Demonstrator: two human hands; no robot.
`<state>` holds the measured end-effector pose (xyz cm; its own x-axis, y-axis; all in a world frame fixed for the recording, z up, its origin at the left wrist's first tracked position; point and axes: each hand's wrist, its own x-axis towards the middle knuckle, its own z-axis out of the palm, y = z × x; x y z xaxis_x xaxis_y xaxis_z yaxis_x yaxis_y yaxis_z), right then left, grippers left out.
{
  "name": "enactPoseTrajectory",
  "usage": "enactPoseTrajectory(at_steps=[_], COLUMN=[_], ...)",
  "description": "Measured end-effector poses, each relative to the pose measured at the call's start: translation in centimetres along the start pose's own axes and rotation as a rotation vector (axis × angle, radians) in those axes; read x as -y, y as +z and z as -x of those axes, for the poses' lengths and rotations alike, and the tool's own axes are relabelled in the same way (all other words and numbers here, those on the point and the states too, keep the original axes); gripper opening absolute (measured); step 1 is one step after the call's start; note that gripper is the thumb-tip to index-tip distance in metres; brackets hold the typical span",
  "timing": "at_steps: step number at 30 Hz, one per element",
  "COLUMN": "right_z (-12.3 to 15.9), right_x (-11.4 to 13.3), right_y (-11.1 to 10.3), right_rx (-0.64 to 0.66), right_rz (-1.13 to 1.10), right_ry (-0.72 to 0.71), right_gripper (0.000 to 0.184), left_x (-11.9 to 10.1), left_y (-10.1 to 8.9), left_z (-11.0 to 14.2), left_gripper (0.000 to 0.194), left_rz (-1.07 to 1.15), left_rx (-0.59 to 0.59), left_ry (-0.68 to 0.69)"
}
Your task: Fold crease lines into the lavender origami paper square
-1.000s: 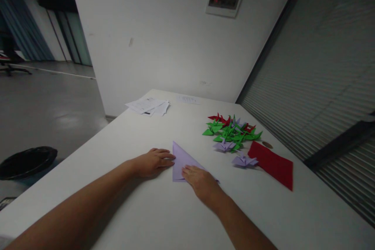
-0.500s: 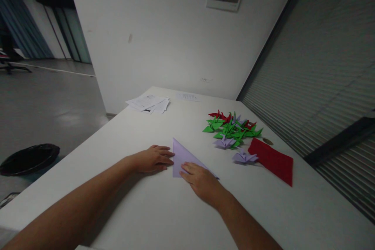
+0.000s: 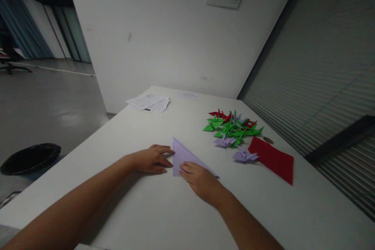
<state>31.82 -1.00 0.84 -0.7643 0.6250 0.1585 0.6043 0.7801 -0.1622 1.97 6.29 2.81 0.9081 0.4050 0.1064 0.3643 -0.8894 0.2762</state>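
A lilac sheet of origami paper (image 3: pixel 183 156), folded into a triangle, lies flat on the white table (image 3: pixel 152 207). At its left edge is my left hand (image 3: pixel 154 159), palm down with the fingers apart, the fingertips at or just touching the paper. My right hand (image 3: pixel 202 181) rests flat on the lower right part of the triangle, its fingers stretched out and covering some of the paper. Neither hand grips anything.
Several folded paper cranes in green (image 3: pixel 231 131), red (image 3: pixel 222 116) and lilac (image 3: pixel 244 156) are heaped at the right. Beside them lie red paper (image 3: pixel 275 160) and a small round disc (image 3: pixel 268 140). Printed sheets (image 3: pixel 149 102) lie far left; a bin (image 3: pixel 31 158) stands on the floor.
My left fingers have spread a little more and shifted slightly along the paper's left edge. The right hand and the folded paper stay nearly where they were.
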Motion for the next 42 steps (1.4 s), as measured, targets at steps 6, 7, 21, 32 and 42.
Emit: enactPoseTrajectory(at_steps=[6,7,21,32,42], right_z=[-0.10,-0.11,-0.05,-0.08,0.25], right_x=[-0.13,-0.17,-0.14,0.07,-0.19], right_y=[0.04,0.09,0.40,-0.03,0.42], right_rx=[0.019,0.019,0.008,0.011,-0.001], right_rz=[-0.027,-0.031,-0.057,-0.067,-0.023], right_ry=[-0.015,-0.016,-0.013,-0.020,-0.065], right_gripper=[0.043,0.043,0.042,0.040,0.043], left_x=[-0.14,-0.17,-0.17,-0.05,-0.34], left_y=[0.02,0.00,-0.06,-0.02,-0.32], left_z=[-0.08,-0.07,-0.06,0.00,-0.18], left_gripper=[0.035,0.035,0.036,0.035,0.031], left_rz=[-0.004,-0.002,-0.009,-0.027,-0.024], left_rx=[-0.046,-0.054,-0.050,-0.050,-0.043], left_ry=[0.022,0.023,0.023,0.033,0.022])
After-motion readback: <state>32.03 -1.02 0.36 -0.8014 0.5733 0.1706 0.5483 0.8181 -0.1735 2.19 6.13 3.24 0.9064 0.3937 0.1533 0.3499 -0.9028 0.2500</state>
